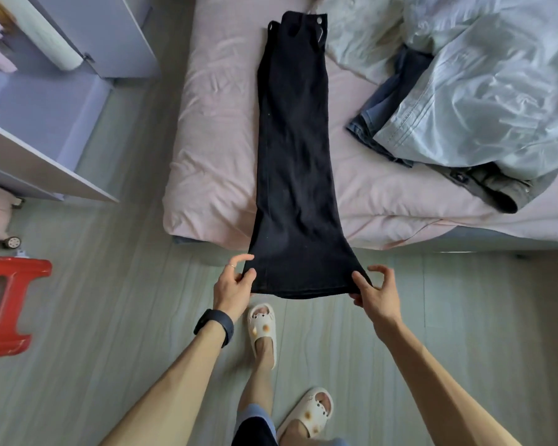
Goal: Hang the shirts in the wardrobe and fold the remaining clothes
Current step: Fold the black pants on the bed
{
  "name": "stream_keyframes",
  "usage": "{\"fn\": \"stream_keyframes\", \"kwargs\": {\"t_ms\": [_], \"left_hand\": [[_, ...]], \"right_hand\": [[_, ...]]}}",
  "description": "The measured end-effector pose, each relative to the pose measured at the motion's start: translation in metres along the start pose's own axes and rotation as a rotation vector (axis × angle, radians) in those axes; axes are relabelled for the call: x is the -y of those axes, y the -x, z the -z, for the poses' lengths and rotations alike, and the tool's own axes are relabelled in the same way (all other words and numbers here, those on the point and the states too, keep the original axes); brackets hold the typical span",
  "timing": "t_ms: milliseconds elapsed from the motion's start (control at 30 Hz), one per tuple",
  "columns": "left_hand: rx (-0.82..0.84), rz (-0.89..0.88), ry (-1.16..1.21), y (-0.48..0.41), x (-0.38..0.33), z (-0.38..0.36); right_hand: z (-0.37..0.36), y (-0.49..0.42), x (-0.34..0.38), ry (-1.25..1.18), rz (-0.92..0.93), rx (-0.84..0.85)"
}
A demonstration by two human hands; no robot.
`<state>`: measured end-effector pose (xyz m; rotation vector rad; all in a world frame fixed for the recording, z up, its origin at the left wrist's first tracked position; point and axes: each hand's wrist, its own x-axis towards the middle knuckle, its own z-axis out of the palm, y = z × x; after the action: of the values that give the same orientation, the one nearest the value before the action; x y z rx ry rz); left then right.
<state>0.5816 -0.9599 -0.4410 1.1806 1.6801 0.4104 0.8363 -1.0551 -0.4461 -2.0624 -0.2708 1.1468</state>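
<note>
Bed [213, 123] — trousers [293, 156], jeans [380, 117] half under cloth [484, 91]

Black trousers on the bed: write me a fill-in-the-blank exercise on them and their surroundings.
1. The black trousers lie on a bed sheet coloured ____.
2. The left hand and the right hand pinch the trousers at the ____, not the waistband.
3. The plastic stool on the floor is ____.
4. The pale blue garment lies on the trousers' ____ side.
Missing words: pink; hem; red; right.
</note>
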Motion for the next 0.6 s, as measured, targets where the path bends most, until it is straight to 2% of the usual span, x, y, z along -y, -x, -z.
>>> {"fn": "stream_keyframes", "kwargs": {"t_ms": [100, 167, 233, 267, 333, 433, 533, 600], "left_hand": [[0.09, -0.012, 0.114, -0.022, -0.053, 0.016], [0.182, -0.016, 0.215, -0.046, -0.098, 0.026], [0.269, -0.035, 0.216, -0.077, -0.145, 0.036], [0.273, -0.06, 0.156, -0.092, -0.163, 0.04], [0.178, -0.157, -0.109, -0.138, -0.201, 0.048], [0.025, -0.283, -0.434, -0.214, -0.25, 0.059], [0.058, -0.244, -0.441, -0.299, -0.294, 0.063], [0.102, -0.157, -0.419, -0.341, -0.313, 0.065]], "right_hand": [[0.007, -0.001, 0.061, 0.088, 0.184, -0.017], [0.008, -0.016, 0.107, 0.061, 0.187, 0.075], [0.004, -0.043, 0.154, 0.091, 0.209, 0.155], [0.001, -0.057, 0.173, 0.163, 0.256, 0.137], [-0.011, -0.089, 0.223, 0.33, 0.372, 0.065], [-0.034, -0.143, 0.293, 0.514, 0.419, -0.033], [-0.062, -0.211, 0.357, 0.509, 0.412, -0.016], [-0.074, -0.244, 0.383, 0.415, 0.307, 0.001]]}}
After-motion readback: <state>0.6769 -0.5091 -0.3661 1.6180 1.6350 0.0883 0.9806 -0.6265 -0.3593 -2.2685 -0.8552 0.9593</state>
